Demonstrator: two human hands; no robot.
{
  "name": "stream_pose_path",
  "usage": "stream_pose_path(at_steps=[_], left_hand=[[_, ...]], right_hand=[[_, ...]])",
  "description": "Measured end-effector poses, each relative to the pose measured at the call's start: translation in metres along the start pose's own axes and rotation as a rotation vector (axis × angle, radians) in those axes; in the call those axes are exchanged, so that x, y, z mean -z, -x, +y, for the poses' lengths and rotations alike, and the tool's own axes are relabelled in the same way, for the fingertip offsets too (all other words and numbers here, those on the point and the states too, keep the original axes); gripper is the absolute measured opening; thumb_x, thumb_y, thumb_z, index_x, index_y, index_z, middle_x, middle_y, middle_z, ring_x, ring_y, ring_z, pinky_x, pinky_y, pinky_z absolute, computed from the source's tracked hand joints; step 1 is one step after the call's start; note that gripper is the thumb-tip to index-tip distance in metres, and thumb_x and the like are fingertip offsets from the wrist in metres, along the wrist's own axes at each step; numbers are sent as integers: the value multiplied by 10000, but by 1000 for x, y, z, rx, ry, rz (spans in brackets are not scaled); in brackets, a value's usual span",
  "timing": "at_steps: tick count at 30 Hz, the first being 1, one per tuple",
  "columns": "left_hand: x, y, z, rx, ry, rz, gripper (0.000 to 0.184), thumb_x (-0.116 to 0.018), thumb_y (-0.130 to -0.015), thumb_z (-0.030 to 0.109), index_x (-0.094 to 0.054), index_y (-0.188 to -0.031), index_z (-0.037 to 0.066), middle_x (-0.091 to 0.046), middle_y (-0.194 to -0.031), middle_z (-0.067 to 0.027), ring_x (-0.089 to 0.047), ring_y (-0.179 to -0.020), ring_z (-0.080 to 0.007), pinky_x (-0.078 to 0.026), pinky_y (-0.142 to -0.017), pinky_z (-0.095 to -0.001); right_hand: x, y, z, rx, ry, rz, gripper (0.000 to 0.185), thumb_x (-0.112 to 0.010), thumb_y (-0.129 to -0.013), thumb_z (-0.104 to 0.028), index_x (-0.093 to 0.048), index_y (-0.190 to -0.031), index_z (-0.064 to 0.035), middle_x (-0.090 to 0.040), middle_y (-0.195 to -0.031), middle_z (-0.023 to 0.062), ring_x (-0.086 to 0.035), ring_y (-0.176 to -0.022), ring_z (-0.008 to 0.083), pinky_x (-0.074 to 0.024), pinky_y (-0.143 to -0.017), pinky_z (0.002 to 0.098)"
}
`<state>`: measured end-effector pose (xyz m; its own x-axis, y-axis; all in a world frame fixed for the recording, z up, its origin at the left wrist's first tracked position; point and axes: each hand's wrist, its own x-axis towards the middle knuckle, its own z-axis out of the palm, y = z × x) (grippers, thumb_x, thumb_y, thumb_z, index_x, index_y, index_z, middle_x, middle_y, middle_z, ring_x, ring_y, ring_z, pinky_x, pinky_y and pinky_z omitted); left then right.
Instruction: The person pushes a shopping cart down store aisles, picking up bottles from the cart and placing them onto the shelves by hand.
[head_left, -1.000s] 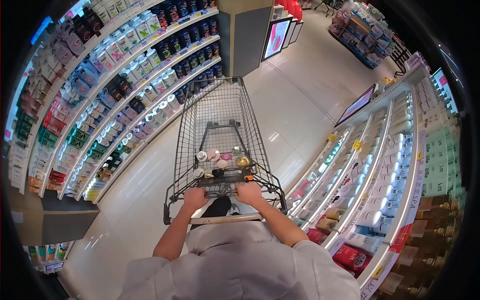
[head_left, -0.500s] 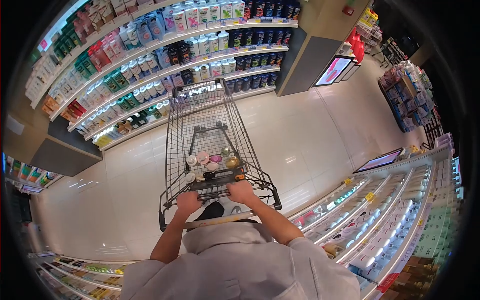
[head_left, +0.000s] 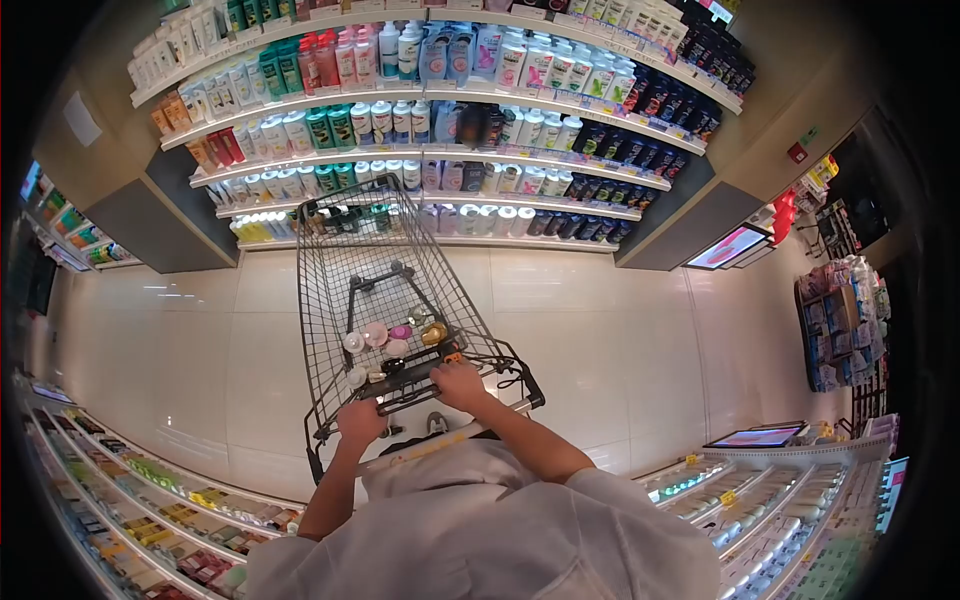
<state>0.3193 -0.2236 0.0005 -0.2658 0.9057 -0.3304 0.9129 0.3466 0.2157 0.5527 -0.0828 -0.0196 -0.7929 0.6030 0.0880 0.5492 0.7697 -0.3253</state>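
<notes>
A black wire shopping cart [head_left: 410, 376] stands in front of me, its front end angled slightly left. My left hand [head_left: 361, 422] is closed around the left part of the cart's rear frame. Farther right and a little higher, my right hand [head_left: 460, 386] grips the same frame beside an orange fitting. A pale handlebar [head_left: 430, 447] crosses nearer my body, below both hands. Several small containers lie at the cart's near end, among them a white one [head_left: 354, 342], a magenta one [head_left: 400, 332] and a gold one [head_left: 434, 333]. Their exact kinds are too small to tell.
Curved shelves [head_left: 550, 153] of bottles span the far side, between a left pillar [head_left: 165, 215] and a right pillar [head_left: 700, 210]. Low product shelves flank me at left [head_left: 150, 500] and right [head_left: 760, 515]. A stocked display stand [head_left: 840, 320] stands far right on tiled floor [head_left: 570, 330].
The view has swung right, so the far shelves now lie nearly level ahead. The cart appears farther left and points more leftward. Both hands keep their hold on it.
</notes>
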Motion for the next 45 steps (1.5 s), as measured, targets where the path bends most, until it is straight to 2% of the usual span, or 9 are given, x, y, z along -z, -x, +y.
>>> stream_pose_path(at_steps=[4,7,12,15,18,24,25,32,45], left_hand=[[3,-7,-31,96,50,67,212,-686,-781,319,-762,-812,123,-719,-745,-144,-717,-726,-340,-563,-652,-462],[1,-20,-58,173,40,111,198,-685,-769,317,-770,-820,146,-720,-744,-141,-713,-727,-338,-558,-651,-461],[-9,-39,-96,258,94,125,242,-685,-768,345,-764,-828,124,-724,-755,-150,-718,-733,-350,-569,-672,-468],[-6,-47,-117,329,121,115,259,-681,-773,360,-761,-835,122,-725,-759,-149,-720,-744,-348,-570,-683,-464],[-22,-67,-145,392,165,125,260,-693,-774,369,-764,-850,130,-727,-769,-142,-722,-767,-340,-569,-696,-459],[14,-78,-165,531,214,105,254,-733,-773,375,-762,-866,140,-724,-769,-139,-718,-778,-345,-565,-702,-465],[-11,-86,-186,527,221,138,248,-726,-778,371,-758,-858,138,-723,-769,-142,-716,-777,-348,-564,-698,-470],[-2,-110,-230,647,277,206,225,-698,-777,337,-736,-817,119,-712,-749,-152,-705,-749,-357,-558,-690,-480],[48,-141,-289,771,303,187,245,-689,-782,338,-749,-850,111,-727,-775,-163,-720,-760,-353,-574,-713,-468]], right_hand=[[-10,-51,-8,126,21,69,177,-723,-754,-232,-632,-836,-104,-659,-798,73,-675,-796,280,-490,-803,437],[-20,-95,-18,108,16,-110,154,-722,-761,-238,-644,-815,-117,-668,-767,69,-679,-770,289,-490,-800,431],[-48,-160,-25,254,14,-162,187,-715,-796,-273,-661,-802,-94,-686,-675,83,-701,-673,297,-509,-655,466],[-61,-201,-34,288,44,-305,193,-716,-797,-288,-679,-811,-99,-700,-692,86,-709,-692,299,-524,-662,464],[-91,-237,-39,358,69,-321,192,-718,-795,-294,-692,-817,-105,-704,-696,88,-711,-694,302,-535,-669,463],[-89,-305,-59,474,35,-401,185,-709,-795,-283,-691,-829,-102,-700,-694,104,-709,-698,311,-528,-665,467],[-112,-316,-66,499,69,-376,183,-705,-798,-278,-690,-831,-99,-698,-692,108,-709,-696,311,-524,-660,465],[-142,-383,-88,624,36,-315,126,-677,-744,-209,-651,-791,-95,-685,-671,107,-700,-665,310,-493,-620,463],[-152,-495,-136,766,42,-379,154,-686,-773,-271,-679,-773,-117,-674,-630,103,-701,-618,302,-530,-578,450]])
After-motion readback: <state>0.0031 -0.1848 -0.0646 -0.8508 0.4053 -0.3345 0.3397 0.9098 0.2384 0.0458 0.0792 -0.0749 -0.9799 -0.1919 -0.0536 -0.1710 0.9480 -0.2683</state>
